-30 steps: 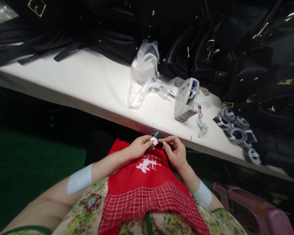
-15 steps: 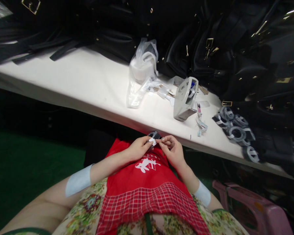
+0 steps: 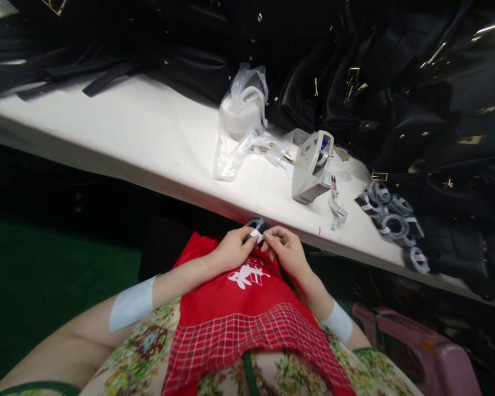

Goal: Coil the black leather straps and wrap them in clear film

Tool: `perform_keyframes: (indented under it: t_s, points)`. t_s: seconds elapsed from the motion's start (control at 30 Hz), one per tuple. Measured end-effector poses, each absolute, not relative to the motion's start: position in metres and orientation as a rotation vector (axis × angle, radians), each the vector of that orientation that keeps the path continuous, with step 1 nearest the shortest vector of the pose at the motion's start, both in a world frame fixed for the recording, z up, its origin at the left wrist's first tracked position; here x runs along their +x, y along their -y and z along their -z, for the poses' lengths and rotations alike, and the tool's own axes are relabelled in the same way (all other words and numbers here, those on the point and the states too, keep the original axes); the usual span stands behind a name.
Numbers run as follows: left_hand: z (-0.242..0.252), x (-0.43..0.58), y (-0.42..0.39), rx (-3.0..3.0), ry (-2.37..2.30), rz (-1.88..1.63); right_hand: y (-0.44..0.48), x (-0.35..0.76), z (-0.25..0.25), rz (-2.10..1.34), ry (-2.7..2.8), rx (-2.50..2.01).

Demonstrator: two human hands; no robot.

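Note:
Just below the table's front edge, over my lap, is a dark coiled strap (image 3: 253,224) with a clear-looking wrap and a white band (image 3: 256,235) across it. My left hand (image 3: 237,247) is closed on the coil from the left, its thumb lying by the white band. On the right side, my right hand (image 3: 284,246) has its fingers bent and drawn together against the coil, close to the band's right end. What exactly lies between those right fingertips is too small to make out.
A white table (image 3: 157,143) runs across in front. On it stand a tape dispenser (image 3: 311,168), a plastic bag with a white roll (image 3: 241,118), small snips (image 3: 334,187) and several banded coils (image 3: 394,224). Black bags (image 3: 396,110) crowd the back. A pink stool (image 3: 429,344) stands at right.
The right fingertips have moved slightly in toward the coil and curled more. The left hand keeps its hold. The view has shifted a little.

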State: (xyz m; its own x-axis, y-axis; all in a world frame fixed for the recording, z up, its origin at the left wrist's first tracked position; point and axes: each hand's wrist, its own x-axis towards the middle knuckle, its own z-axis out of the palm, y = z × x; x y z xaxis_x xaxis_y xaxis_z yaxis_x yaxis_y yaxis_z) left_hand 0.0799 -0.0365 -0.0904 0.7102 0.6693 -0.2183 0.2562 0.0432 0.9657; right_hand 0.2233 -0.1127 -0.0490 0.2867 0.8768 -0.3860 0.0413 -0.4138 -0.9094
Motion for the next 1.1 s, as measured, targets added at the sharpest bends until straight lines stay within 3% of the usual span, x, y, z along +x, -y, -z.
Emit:
perform_keyframes:
  t_s: [0.43,1.1]
  points:
    - [0.085,0.079,0.040,1.939,-0.768,-0.292,0.109,0.224,0.050,-1.587,0.715,-1.531]
    - [0.083,0.077,0.045,2.058,-0.819,-0.283,0.116,0.223,0.061,-1.294,0.812,-1.893]
